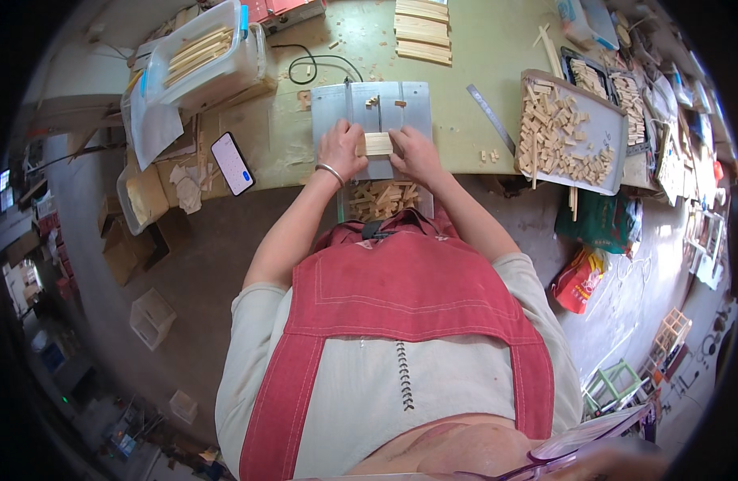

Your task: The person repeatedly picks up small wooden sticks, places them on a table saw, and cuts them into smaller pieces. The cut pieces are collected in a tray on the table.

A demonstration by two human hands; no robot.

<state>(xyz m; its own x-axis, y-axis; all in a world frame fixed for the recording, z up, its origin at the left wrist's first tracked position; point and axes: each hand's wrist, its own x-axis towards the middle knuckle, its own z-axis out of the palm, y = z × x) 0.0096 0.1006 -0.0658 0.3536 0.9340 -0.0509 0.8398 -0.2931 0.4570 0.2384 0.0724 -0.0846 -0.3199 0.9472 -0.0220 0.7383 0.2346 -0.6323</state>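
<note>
1. Both hands sit on the small grey saw table point(370, 120) at the near edge of the green bench point(481, 48).
2. Left hand point(341, 150) and right hand point(414, 152) pinch a short wooden slat point(378, 143) between them, fingers curled narrow on its ends.
3. Cut wood bits fill a bin point(382, 200) just below (near side).
4. Tray of wood blocks point(569, 132) to the right, phone point(232, 163) to the left.

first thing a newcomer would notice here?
Dead centre, the left hand and right hand press a small wooden piece onto a grey metal saw table at the green bench's edge. To the right sits a tray heaped with cut wooden blocks; more offcuts lie just below the hands.
</note>
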